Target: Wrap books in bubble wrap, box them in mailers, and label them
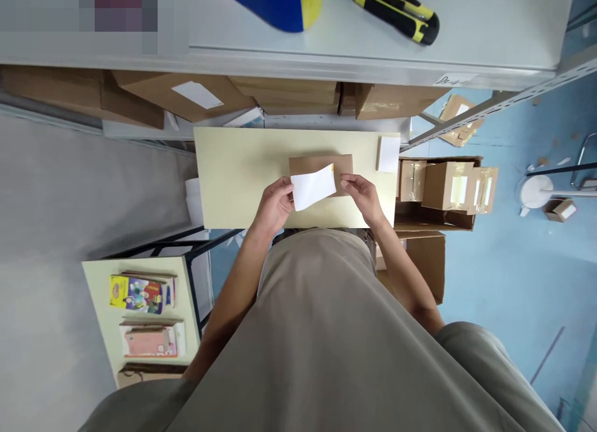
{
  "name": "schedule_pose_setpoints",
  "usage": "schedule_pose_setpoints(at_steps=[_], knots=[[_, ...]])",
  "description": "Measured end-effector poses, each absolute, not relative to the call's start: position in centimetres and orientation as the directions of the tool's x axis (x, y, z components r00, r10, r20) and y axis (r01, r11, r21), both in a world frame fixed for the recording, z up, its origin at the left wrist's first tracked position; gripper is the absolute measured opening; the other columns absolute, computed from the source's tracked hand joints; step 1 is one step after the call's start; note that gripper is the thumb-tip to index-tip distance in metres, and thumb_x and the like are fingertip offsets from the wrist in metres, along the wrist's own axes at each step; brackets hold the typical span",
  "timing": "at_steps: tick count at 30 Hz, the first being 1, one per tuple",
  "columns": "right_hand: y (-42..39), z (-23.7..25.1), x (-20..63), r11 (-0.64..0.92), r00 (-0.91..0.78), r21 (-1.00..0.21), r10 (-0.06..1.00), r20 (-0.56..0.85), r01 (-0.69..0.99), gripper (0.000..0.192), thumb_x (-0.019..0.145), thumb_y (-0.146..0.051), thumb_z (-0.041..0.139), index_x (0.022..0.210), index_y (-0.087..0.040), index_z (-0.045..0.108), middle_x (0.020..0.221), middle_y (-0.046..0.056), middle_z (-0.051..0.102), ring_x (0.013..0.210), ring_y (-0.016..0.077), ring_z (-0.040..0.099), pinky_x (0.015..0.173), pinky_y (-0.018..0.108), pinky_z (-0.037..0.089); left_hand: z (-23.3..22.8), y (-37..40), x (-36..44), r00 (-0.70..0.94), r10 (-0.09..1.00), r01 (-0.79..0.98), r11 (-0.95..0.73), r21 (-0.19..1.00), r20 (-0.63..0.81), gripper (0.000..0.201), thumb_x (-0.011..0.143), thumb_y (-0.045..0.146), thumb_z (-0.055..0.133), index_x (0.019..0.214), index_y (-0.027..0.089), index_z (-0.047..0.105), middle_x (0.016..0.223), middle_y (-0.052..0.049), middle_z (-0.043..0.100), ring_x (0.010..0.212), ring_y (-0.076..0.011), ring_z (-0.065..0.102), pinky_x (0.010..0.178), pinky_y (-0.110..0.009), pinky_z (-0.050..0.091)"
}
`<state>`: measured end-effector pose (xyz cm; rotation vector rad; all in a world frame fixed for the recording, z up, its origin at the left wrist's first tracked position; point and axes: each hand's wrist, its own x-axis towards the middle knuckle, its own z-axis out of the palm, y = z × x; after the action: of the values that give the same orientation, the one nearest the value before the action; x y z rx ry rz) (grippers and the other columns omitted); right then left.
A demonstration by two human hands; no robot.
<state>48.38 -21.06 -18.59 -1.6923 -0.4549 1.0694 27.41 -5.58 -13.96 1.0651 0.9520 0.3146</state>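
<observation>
We pinch a white label [313,186] at both ends: our left hand [275,205] grips its left edge, our right hand [364,196] its right edge, fingers pressed together on it. It hovers just above the brown packet [342,165] lying on the pale table [233,171]. We should keep the label taut and level with the packet's edges; it seems partly peeled, though we cannot be sure. Beyond, a small white pad [388,153] rests near the table's far corner.
</observation>
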Motion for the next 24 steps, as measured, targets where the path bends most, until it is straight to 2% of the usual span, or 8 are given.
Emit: schedule_pose_setpoints(at_steps=[4,10,16,21,24], knots=[[-21.9,-19.3,50.0,-0.382,0.462,-0.879,0.749,-0.475,-0.284,0.060,0.079,-0.078,0.093,0.106,-0.026,0.082,0.122,0.009,0.087,0.122,0.0292,0.078,0.116,0.047,0.062,-14.3,-7.2,28.8,0.553,0.649,0.163,0.530,0.832,-0.522,0.042,0.081,0.060,0.075,0.088,0.027,0.051,0.095,-0.007,0.077,0.108,-0.0319,0.080,0.085,-0.042,0.064],[-22.3,-19.9,51.4,-0.342,0.342,-0.874,0.821,-0.457,-0.346,0.052,0.085,-0.075,0.091,0.102,-0.027,0.083,0.114,0.007,0.087,0.118,0.0284,0.078,0.107,0.046,0.064,-15.3,-9.5,29.8,0.531,0.660,-0.025,0.640,0.768,-0.532,0.030,0.081,0.045,0.081,0.088,0.025,0.060,0.094,-0.006,0.079,0.113,-0.0328,0.082,0.090,-0.042,0.066],[-22.5,-19.7,52.7,-0.348,0.369,-0.846,0.784,-0.499,-0.405,0.054,0.090,-0.082,0.083,0.091,-0.028,0.076,0.102,0.004,0.083,0.106,0.0239,0.077,0.102,0.042,0.064,-15.8,-9.7,30.0,0.514,0.670,-0.015,0.632,0.775,-0.536,0.028,0.083,0.043,0.080,0.087,0.024,0.060,0.099,-0.006,0.081,0.118,-0.0336,0.082,0.090,-0.042,0.068],[-23.1,-19.1,52.2,-0.340,0.371,-0.834,0.776,-0.509,-0.434,0.051,0.082,-0.075,0.093,0.093,-0.027,0.078,0.105,0.004,0.082,0.107,0.0228,0.075,0.105,0.041,0.063,-16.2,-8.7,29.6,0.526,0.673,0.032,0.595,0.803,-0.520,0.031,0.085,0.046,0.079,0.088,0.024,0.058,0.101,-0.006,0.081,0.120,-0.0337,0.081,0.093,-0.042,0.068],[-23.2,-18.8,51.3,-0.353,0.392,-0.839,0.763,-0.514,-0.415,0.050,0.077,-0.070,0.099,0.092,-0.027,0.080,0.099,0.003,0.080,0.100,0.0215,0.072,0.102,0.041,0.062,-16.1,-8.3,29.1,0.536,0.662,0.039,0.600,0.799,-0.524,0.031,0.084,0.046,0.079,0.088,0.024,0.057,0.099,-0.007,0.079,0.120,-0.0345,0.080,0.093,-0.043,0.067]])
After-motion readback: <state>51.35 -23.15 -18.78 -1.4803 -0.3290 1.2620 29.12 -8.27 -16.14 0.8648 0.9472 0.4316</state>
